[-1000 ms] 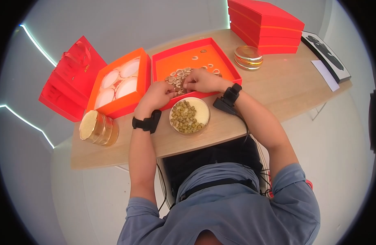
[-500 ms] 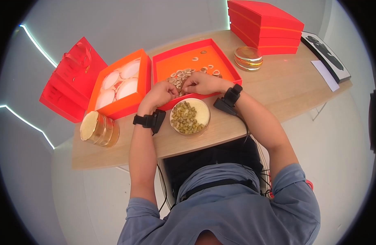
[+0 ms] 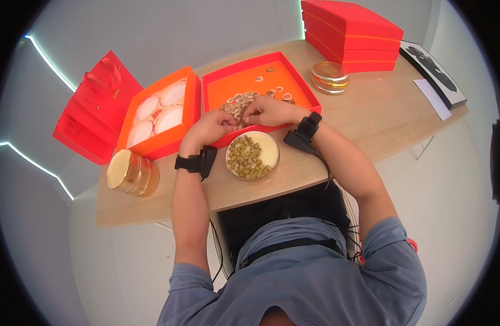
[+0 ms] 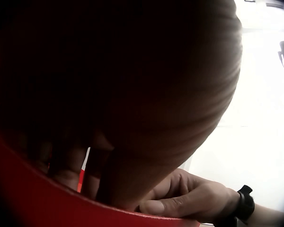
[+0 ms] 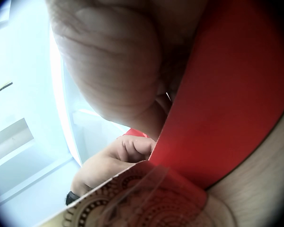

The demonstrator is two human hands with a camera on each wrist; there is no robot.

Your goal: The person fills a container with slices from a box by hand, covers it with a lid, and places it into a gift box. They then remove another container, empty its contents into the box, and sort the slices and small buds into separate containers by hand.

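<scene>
In the head view, my left hand [image 3: 209,128] reaches over the near wall of a shallow red box with an orange inside [image 3: 255,66]. My right hand [image 3: 267,110] bends down opposite it, thumb and forefinger close together. Both sets of fingertips meet at a pile of small brown-rimmed, pale slices [image 3: 239,100]. Whether either hand pinches a slice I cannot tell; the red wall [image 5: 227,104] hides the fingertips in the right wrist view. In the left wrist view the left palm [image 4: 146,94] is dark, with the right thumb [image 4: 180,206] beside it.
A round tub [image 3: 252,155] with small olive-green balls on a cream surface stands before the box. Left are an orange box with white rounds [image 3: 147,107], a gold-coloured jar [image 3: 133,173] and a red bag [image 3: 100,100]. Right are a glassy round container [image 3: 330,77] and stacked red boxes [image 3: 353,38].
The left hand shifts slightly at the pile, its wrist turning a little. The right hand stays nearly in place beside it, and the pile looks much the same.
</scene>
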